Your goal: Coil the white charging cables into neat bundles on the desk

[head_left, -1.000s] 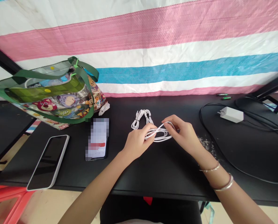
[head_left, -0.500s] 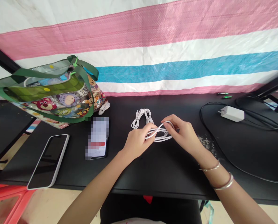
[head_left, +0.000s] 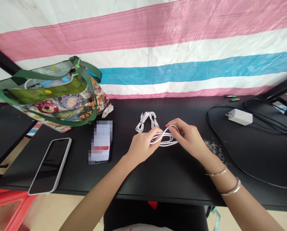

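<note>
A coiled white cable (head_left: 166, 138) lies at the middle of the black table (head_left: 162, 173). My left hand (head_left: 141, 146) pinches the left end of the coil, fingers closed on the strands. My right hand (head_left: 191, 138) grips the right side of the same coil, thumb and fingers wrapped round the loops. A second bundle of white cable (head_left: 147, 121) lies just behind my left hand, apart from both hands.
A cartoon-print tote bag (head_left: 56, 96) with green straps stands at the back left. A phone in a white case (head_left: 49, 166) lies near the front edge, another phone (head_left: 101, 142) beside it. A white charger (head_left: 239, 116) and black cables (head_left: 230, 160) lie at the right.
Hardly anything differs: both hands keep their hold on the white cable coil, with only a slight shift of the fingers.
</note>
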`<control>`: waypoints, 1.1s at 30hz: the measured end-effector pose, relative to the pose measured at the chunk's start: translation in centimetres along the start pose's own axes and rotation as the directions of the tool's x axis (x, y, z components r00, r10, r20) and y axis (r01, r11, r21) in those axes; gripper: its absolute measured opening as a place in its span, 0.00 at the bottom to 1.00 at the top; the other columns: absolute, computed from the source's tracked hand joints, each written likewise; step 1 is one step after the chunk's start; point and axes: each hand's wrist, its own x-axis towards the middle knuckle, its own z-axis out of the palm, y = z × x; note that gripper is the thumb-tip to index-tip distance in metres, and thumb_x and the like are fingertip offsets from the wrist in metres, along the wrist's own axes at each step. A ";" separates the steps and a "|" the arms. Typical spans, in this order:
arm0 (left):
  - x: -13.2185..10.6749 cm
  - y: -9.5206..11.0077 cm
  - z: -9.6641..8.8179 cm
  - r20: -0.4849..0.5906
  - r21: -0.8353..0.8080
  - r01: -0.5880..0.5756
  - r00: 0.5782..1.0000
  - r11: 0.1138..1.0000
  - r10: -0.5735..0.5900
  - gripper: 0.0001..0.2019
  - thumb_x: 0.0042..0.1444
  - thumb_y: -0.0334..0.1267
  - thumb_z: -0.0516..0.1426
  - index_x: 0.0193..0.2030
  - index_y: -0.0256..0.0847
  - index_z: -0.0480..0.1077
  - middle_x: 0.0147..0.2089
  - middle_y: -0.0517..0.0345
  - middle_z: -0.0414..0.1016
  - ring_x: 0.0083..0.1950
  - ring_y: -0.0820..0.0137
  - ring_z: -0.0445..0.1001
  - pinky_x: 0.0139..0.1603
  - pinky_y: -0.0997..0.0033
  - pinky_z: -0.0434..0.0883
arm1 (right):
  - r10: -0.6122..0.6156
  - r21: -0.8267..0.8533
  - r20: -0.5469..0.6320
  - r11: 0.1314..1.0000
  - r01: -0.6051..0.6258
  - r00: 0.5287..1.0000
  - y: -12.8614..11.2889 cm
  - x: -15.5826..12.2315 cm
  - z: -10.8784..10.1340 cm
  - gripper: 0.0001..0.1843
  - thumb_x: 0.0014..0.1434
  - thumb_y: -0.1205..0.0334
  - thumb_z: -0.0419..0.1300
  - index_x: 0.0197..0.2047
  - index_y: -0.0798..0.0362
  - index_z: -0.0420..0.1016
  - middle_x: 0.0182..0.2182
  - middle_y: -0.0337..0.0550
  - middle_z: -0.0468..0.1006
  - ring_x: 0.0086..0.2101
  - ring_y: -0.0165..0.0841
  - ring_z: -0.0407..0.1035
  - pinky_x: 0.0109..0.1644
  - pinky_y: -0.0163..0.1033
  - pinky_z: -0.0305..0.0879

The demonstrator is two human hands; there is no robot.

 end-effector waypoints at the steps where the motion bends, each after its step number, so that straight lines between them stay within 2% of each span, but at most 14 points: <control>1: 0.0 0.0 0.0 0.003 0.002 -0.001 1.000 1.000 0.001 0.09 0.60 0.36 0.51 0.45 0.47 0.69 0.39 0.64 0.80 0.35 0.68 0.78 0.35 0.76 0.67 | 0.002 -0.004 0.002 1.000 -0.002 1.000 0.0 0.0 0.0 0.11 0.58 0.55 0.50 0.34 0.50 0.70 0.16 0.32 0.59 0.17 0.27 0.54 0.23 0.33 0.53; 11: 0.0 0.1 0.0 0.000 0.028 -0.014 1.000 1.000 0.014 0.08 0.59 0.35 0.51 0.43 0.47 0.69 0.31 0.66 0.78 0.29 0.70 0.76 0.31 0.77 0.64 | -0.008 -0.040 0.027 0.999 0.009 1.000 -0.1 0.0 0.0 0.12 0.58 0.55 0.48 0.35 0.51 0.70 0.16 0.33 0.60 0.17 0.28 0.57 0.24 0.33 0.54; 26: 0.0 -0.1 0.2 0.003 0.064 -0.049 0.999 0.997 0.049 0.07 0.59 0.36 0.51 0.42 0.46 0.68 0.30 0.66 0.76 0.26 0.73 0.73 0.29 0.79 0.62 | -0.078 -0.076 0.020 0.994 0.079 0.997 0.0 0.0 0.0 0.12 0.60 0.57 0.49 0.35 0.52 0.71 0.15 0.31 0.60 0.16 0.27 0.57 0.22 0.31 0.53; 33: 0.0 -0.1 0.2 0.003 0.005 -0.044 0.999 0.999 0.044 0.08 0.61 0.37 0.50 0.44 0.46 0.68 0.29 0.66 0.75 0.26 0.72 0.74 0.30 0.78 0.63 | -0.083 -0.009 0.006 0.997 0.083 0.997 0.2 0.0 0.2 0.11 0.60 0.58 0.49 0.35 0.52 0.70 0.17 0.32 0.62 0.17 0.26 0.56 0.23 0.31 0.55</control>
